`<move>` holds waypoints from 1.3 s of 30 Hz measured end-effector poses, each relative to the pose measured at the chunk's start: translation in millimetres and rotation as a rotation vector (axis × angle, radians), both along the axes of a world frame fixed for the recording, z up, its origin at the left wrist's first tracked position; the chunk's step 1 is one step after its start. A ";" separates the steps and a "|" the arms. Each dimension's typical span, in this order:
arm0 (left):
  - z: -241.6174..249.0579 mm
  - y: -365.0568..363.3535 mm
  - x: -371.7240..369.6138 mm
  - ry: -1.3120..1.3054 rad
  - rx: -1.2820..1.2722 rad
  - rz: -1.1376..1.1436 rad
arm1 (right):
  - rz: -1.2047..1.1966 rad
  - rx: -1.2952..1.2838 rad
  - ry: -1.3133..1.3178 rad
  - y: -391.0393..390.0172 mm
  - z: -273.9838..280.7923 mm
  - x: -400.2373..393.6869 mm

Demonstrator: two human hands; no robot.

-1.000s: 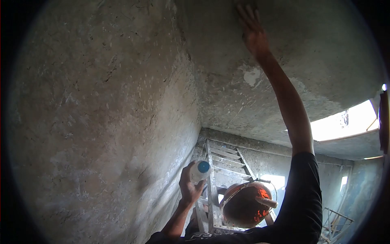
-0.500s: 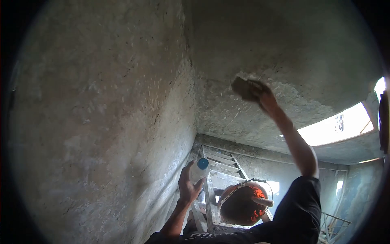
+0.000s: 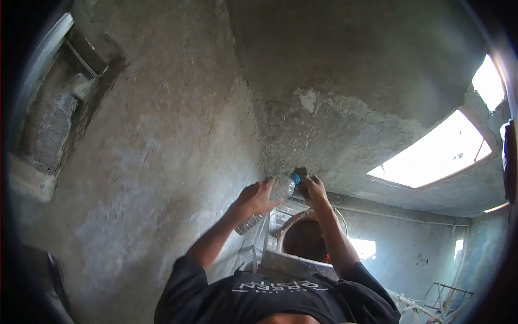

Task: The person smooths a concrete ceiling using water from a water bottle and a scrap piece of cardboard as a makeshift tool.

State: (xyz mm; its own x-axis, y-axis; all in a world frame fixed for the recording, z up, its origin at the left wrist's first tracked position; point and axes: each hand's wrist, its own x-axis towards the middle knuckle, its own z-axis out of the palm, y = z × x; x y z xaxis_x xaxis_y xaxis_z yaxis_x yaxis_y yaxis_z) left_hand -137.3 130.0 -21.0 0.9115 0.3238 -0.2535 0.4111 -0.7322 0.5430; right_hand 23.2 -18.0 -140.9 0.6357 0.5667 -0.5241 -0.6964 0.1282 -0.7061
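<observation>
My left hand (image 3: 254, 201) is wrapped round a clear plastic bottle (image 3: 281, 189) with a blue cap. The bottle lies tilted, its capped end pointing up and right toward my other hand. My right hand (image 3: 316, 190) grips a dark sponge (image 3: 301, 173), mostly hidden behind the fingers, right beside the cap. Below both hands stands a round bucket (image 3: 281, 237) with a dirty rim, partly covered by my right forearm.
A ladder (image 3: 259, 249) holds the bucket in front of me. Rough plastered wall (image 3: 162, 162) rises close on the left, meeting another plastered surface (image 3: 345, 116) with a pale wet-looking patch. A bright opening (image 3: 437, 154) lies at right; a metal frame (image 3: 450, 297) stands lower right.
My right hand has come down and left from the plastered surface with the sponge. My left hand has raised the bottle and tipped it toward the sponge. The view has shifted.
</observation>
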 end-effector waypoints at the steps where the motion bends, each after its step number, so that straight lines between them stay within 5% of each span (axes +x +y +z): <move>1: 2.2 -2.5 3.2 0.058 0.036 -0.074 | 0.009 -0.002 0.003 -2.9 2.1 -3.5; 19: 24.1 -50.2 29.1 0.066 0.865 -0.495 | -0.102 0.185 0.079 -23.8 -23.4 -9.3; 21: 31.3 -52.7 33.1 0.073 0.837 -0.448 | -0.147 0.169 0.010 -36.5 -5.9 -4.4; 23: 44.8 -52.0 39.4 0.086 0.808 -0.421 | -0.066 -0.141 -0.195 -51.3 30.6 3.9; 25: 56.6 -47.7 39.8 -0.038 0.494 -0.212 | -0.015 -0.134 -0.376 -79.8 68.3 25.1; 28: 47.0 -33.9 29.1 -0.407 0.440 -0.087 | -0.136 0.055 -0.660 -141.0 117.6 61.2; 31: 47.9 -34.4 16.9 -0.442 0.334 0.000 | -0.243 0.067 -0.777 -217.3 133.7 74.9; 32: 45.3 -33.9 17.9 -0.437 0.309 -0.046 | -0.166 0.297 -0.713 -254.3 87.4 94.0; 34: 36.9 -37.3 11.2 -0.476 0.210 0.011 | -0.219 -0.133 -0.589 -315.7 -38.0 102.3; 36: 25.2 -51.9 -1.8 -0.462 0.175 0.077 | -0.243 -0.901 -0.248 -415.6 -202.8 34.6; 39: 16.9 -46.0 0.6 -0.636 0.181 0.110 | -1.013 -0.753 0.778 -492.9 -262.3 -89.8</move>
State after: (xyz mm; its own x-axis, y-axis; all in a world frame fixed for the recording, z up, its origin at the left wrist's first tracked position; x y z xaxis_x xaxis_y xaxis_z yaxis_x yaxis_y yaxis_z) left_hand -136.7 83.9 -4.1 0.8247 0.4102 0.3894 0.1286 -0.8065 0.5771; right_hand -66.6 -510.9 -403.1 0.0135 -0.4890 -0.8722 -0.7617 0.5601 -0.3258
